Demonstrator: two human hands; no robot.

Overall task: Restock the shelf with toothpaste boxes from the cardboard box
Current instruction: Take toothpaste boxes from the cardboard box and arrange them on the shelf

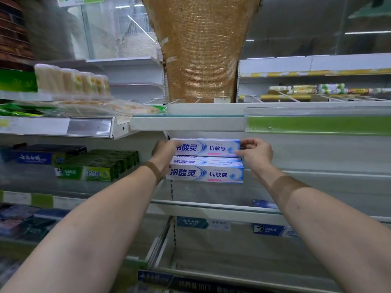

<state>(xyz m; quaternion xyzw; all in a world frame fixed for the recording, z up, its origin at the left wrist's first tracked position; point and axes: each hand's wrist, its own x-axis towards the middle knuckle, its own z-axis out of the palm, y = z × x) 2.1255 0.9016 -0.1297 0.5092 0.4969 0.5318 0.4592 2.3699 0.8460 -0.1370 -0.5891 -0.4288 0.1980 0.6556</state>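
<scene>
I'm at a shop aisle of white metal shelving. Nearest me, under my outstretched forearms, blue price labels (268, 229) sit on the rail of a lower shelf.

Further out, my left hand (164, 152) curls its fingers round the left end of the top toothpaste box (211, 147). My right hand (257, 152) clasps the right end, fingers over the top edge. So I'm grasping that one box at both ends, level, with its printed face toward me.

It is directly over a stack of matching boxes (206, 174) at the left end of the middle shelf (306, 173). I can't tell whether it rests on them.

In the bay to the left, at the same height, are green toothpaste boxes (96, 173) with dark blue boxes (42, 156) beside them.

Farther back and higher, a woven golden column (201, 60) rises behind the upper shelf edge (188, 124). Wrapped rolls (330, 89) lie on a shelf to its right.
</scene>
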